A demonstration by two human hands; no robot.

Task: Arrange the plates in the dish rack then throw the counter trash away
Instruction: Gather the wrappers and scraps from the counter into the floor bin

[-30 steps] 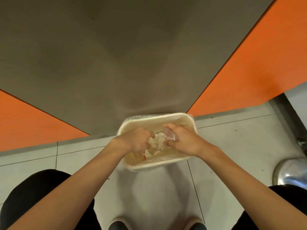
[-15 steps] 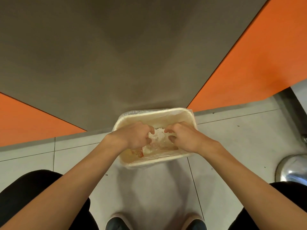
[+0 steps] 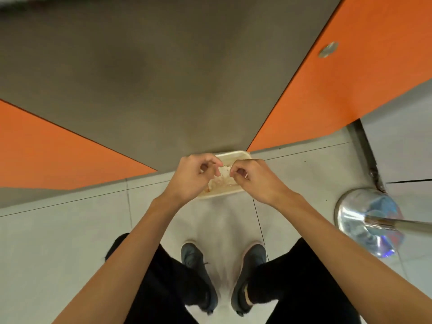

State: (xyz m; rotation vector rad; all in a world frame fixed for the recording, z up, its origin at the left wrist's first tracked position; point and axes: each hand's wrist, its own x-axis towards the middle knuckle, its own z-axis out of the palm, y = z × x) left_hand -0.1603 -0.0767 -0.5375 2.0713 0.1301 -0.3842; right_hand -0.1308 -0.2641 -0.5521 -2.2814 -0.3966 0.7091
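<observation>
so both hands are sitting right over the bin (image 3: 233, 156); left hand (image 3: 194, 176) covers its left end, right hand (image 3: 254, 181) its right side, and the gap between them is pretty much dead centre on it. fingers on both are curled in, loosely clenched, thumbs near the fingertips; I can't spot anything actually pinched in either one, so I'd call them empty.

the crumpled trash (image 3: 224, 177) is down inside the bin, straight below that gap; looks whitish with some orange bit poking out under the left hand, too blurry to say what.

the relation that matters imo: the bin lies below and just ahead of the hands, long axis running side to side, from one hand across to the other; neither hand is really nearer, it's about even. so anything let go here falls in; my guess is the throwing part is basically done and the hands only need to pull back up.

plates and rack aren't in shot; there's a shiny metal base (image 3: 364, 213) well off past the right hand.
</observation>
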